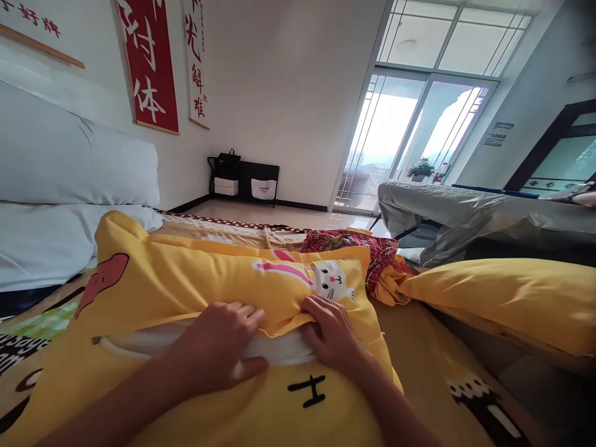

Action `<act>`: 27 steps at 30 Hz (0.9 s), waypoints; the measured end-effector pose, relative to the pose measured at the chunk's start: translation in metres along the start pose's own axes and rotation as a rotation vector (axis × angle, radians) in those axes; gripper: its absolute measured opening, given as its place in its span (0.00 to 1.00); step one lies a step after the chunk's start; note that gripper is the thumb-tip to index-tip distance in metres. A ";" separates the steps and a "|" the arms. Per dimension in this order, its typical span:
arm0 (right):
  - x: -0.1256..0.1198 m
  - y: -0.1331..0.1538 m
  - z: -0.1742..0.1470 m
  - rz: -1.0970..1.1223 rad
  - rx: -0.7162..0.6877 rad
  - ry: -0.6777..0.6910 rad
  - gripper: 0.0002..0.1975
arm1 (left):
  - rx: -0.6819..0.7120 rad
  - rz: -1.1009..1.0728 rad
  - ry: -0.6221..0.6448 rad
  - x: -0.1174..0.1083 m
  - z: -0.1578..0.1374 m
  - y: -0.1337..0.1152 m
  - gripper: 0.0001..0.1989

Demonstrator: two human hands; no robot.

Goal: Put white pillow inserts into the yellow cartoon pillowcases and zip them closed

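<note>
A yellow pillowcase (200, 264) with a white rabbit print and a black letter H lies in front of me, plumped out. Its long opening gapes across the middle and shows the white pillow (286, 347) inside. At the upper edge of this opening my left hand (226, 344) has its fingers curled over the yellow cloth, its thumb lower down and apart from them. My right hand (333, 332) pinches the same edge just below the rabbit, with the thumb on the inner side of the flap.
Another yellow pillow (507, 304) lies to the right on a patterned bedspread (428, 354). Beyond it stands a table under grey plastic (465, 202). A red checked cloth (377, 251) is bunched behind the pillowcase. Pale cushions (74, 155) are stacked at left.
</note>
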State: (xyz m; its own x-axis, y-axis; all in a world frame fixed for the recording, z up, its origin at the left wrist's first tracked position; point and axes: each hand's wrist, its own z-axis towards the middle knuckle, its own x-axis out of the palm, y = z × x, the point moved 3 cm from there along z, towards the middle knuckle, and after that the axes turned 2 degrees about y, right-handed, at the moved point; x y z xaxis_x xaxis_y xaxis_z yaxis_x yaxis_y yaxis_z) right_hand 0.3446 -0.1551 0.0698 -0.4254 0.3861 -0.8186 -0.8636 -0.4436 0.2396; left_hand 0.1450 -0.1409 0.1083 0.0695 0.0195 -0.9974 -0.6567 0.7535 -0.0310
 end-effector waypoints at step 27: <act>0.068 -0.024 0.005 -0.034 -0.082 0.075 0.11 | -0.027 0.128 -0.070 0.075 0.047 0.054 0.08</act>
State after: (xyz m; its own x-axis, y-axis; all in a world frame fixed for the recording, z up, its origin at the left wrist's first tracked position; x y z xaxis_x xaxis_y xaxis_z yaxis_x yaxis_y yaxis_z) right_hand 0.3347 -0.1142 0.0115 -0.3720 0.3416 -0.8631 -0.8507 -0.4975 0.1697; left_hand 0.1497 -0.0680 0.0345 0.0350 0.1608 -0.9864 -0.6836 0.7238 0.0937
